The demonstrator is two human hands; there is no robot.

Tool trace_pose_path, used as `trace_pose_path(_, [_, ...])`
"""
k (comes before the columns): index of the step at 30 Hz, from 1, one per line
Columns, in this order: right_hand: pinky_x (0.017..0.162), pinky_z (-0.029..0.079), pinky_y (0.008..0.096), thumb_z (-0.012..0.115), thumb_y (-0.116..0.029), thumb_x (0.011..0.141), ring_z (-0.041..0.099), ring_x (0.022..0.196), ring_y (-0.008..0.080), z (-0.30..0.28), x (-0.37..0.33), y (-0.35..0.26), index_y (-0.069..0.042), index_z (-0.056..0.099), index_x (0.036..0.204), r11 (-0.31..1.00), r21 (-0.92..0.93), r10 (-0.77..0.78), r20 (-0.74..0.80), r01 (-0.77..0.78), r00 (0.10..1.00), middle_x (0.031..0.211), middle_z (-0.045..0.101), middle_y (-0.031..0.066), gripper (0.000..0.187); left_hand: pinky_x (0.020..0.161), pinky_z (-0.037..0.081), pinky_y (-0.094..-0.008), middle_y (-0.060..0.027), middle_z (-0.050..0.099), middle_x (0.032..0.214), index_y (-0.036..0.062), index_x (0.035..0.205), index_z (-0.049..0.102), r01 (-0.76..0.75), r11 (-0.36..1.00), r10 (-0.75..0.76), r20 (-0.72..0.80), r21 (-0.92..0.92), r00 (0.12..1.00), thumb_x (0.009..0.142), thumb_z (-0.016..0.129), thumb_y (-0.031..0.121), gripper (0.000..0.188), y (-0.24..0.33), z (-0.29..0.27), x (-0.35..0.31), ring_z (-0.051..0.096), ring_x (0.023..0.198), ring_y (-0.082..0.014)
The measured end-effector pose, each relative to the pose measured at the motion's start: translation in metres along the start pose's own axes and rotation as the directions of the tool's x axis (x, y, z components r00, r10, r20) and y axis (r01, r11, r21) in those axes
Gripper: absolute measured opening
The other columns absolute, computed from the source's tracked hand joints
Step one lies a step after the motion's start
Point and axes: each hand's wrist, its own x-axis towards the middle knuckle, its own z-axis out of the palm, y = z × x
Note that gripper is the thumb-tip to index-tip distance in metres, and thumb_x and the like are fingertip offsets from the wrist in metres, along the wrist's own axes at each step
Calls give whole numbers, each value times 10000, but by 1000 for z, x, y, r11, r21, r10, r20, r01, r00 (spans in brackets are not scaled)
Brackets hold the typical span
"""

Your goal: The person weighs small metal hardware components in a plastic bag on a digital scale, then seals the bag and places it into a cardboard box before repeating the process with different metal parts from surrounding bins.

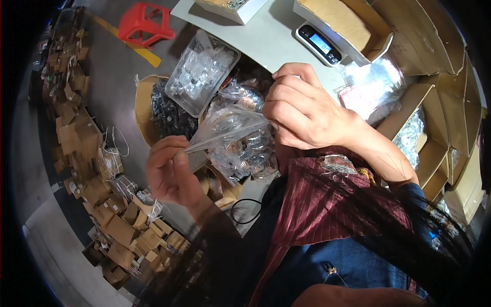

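Observation:
A clear plastic bag [225, 125] is stretched between my two hands. My left hand [171, 166] pinches one end of it between thumb and fingers. At the other end, my right hand [302, 110] is closed on the bag with its fingers curled. Whether anything small lies inside the bag I cannot tell. Below and behind it sits a heap of clear bags with dark contents [245, 151]. Just beyond is a clear plastic bin [232, 55] full of small clear packets.
A white table [255, 38] carries a digital scale [319, 43] and an open cardboard tray [340, 23]. Cardboard compartments [434, 128] stand at right, with clear plastic sleeves [373, 84] beside them. On the floor are a red stool [143, 25] and many stacked cardboard boxes [120, 230].

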Motion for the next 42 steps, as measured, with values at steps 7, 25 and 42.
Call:
trace_pose_path(7, [941, 438, 443, 641, -85, 762, 548, 896, 310, 29, -44, 0, -15, 530, 961, 981, 53, 171, 190, -184, 967, 915, 528, 128, 238, 857, 520, -388, -192, 659, 946, -67, 965, 601, 494, 858, -497, 11, -139, 867, 878, 566, 49, 149, -34, -13, -56, 647, 880, -250])
trace_pose_path(25, [885, 492, 360, 560, 67, 878, 627, 1005, 309, -42, -103, -16, 11, 587, 1007, 634, 41, 773, -11, -773, 634, 1037, 611, 153, 143, 773, 516, -429, -179, 714, 875, 2, 918, 710, 626, 387, -805, -83, 677, 588, 803, 682, 222, 249, -346, -17, -208, 684, 838, -342])
trace_pose_path(42, [860, 509, 444, 641, -276, 917, 598, 814, 218, -162, -159, -135, 4, 610, 843, 652, 641, 612, -130, -405, 780, 786, 595, 119, 291, 871, 498, -348, -144, 707, 1025, 15, 1059, 656, 242, 899, -404, 476, 365, 782, 912, 609, 74, 165, -189, 75, -92, 671, 955, -266])
